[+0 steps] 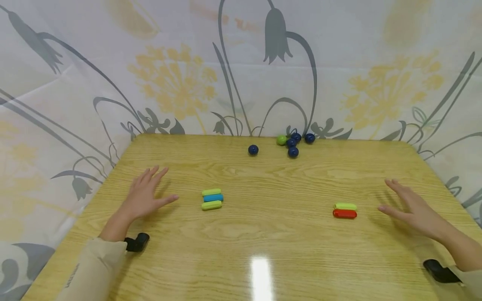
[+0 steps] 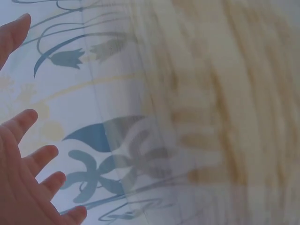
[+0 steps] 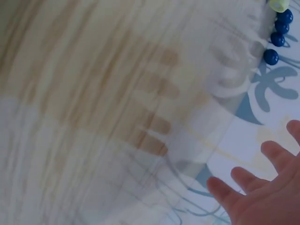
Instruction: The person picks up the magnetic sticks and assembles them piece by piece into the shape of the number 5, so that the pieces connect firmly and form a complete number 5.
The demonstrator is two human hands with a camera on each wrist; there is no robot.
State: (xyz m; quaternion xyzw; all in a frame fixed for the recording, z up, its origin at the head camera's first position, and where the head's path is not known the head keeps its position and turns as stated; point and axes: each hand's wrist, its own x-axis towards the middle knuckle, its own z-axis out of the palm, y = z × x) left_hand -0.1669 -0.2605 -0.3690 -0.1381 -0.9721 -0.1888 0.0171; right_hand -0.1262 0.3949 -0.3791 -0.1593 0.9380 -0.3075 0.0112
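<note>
My left hand (image 1: pixel 144 196) hovers over the left of the wooden table, fingers spread and nothing held. Just right of its thumb lie three short rounded sticks side by side: a lime one (image 1: pixel 211 192), a blue one (image 1: pixel 213 197) and another lime one (image 1: pixel 211 205). On the right side my right hand (image 1: pixel 418 211) is held with fingers apart and thumb out, also holding nothing. Left of its fingertips a lime stick (image 1: pixel 345 206) lies against a red stick (image 1: pixel 344 214). Both wrist views show outstretched fingers above the glossy tabletop.
Along the back edge of the table (image 1: pixel 233 259) sits a green ball (image 1: pixel 281 140) beside several dark blue balls (image 1: pixel 293 152). One blue ball (image 1: pixel 253 149) lies apart, further left. A flower-patterned cloth (image 1: pixel 241 83) hangs behind the table.
</note>
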